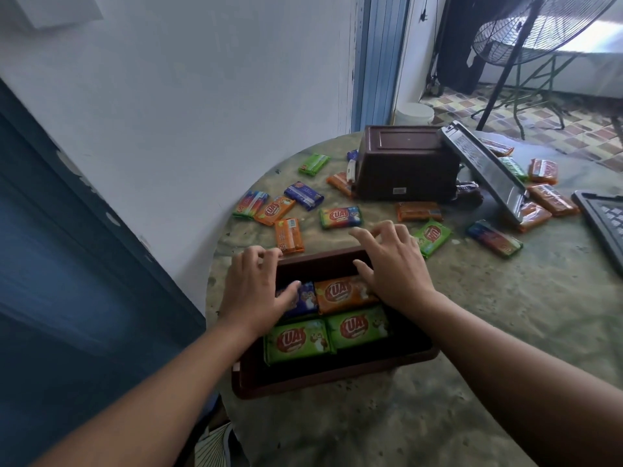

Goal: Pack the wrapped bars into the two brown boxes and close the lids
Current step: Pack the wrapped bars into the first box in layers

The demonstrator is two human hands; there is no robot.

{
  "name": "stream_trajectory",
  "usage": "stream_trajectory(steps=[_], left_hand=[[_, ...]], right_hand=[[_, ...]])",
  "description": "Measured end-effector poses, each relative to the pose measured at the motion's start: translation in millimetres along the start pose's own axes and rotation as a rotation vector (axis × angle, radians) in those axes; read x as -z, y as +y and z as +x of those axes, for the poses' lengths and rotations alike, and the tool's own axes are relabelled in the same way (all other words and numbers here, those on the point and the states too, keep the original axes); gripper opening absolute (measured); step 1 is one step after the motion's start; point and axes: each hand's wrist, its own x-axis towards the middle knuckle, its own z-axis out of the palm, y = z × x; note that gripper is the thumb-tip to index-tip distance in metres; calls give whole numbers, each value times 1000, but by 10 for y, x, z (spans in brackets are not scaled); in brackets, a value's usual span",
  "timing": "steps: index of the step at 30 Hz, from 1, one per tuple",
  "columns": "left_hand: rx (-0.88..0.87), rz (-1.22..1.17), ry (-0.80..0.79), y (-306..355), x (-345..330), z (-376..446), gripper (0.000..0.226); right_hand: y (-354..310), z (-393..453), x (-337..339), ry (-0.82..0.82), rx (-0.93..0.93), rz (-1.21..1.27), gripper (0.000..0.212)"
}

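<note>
An open brown box (333, 374) stands at the near edge of the round table. Inside lie two green bars (296, 340), an orange bar (345, 294) and a purple bar (305, 299). My left hand (256, 291) hovers over the box's left side, its thumb touching the purple bar. My right hand (394, 264) reaches over the far right corner, fingers spread and loosely bent, holding nothing. A second brown box (404, 166) lies tipped on its side at the back. Several wrapped bars are scattered around, such as a multicoloured bar (340, 217) and another orange bar (289, 235).
A grey lid (485, 173) leans on bars to the right of the tipped box. Another grey lid (603, 227) lies at the right edge. A white wall and blue door stand on the left. A fan stand (505, 69) and a white bucket (414, 113) stand on the tiled floor behind.
</note>
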Motion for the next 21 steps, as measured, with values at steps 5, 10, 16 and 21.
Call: stream_trajectory(steps=[5, 10, 16, 21], left_hand=[[161, 74, -382, -98, -27, 319, 58], [68, 88, -342, -191, -94, 356, 49], [53, 52, -389, -417, -133, 589, 43], [32, 74, -375, -631, -169, 782, 50]], right_hand=[[93, 175, -104, -266, -20, 56, 39], [126, 317, -166, -303, -18, 97, 29], [26, 532, -281, -297, -62, 112, 25], [-71, 733, -389, -266, -72, 115, 26]])
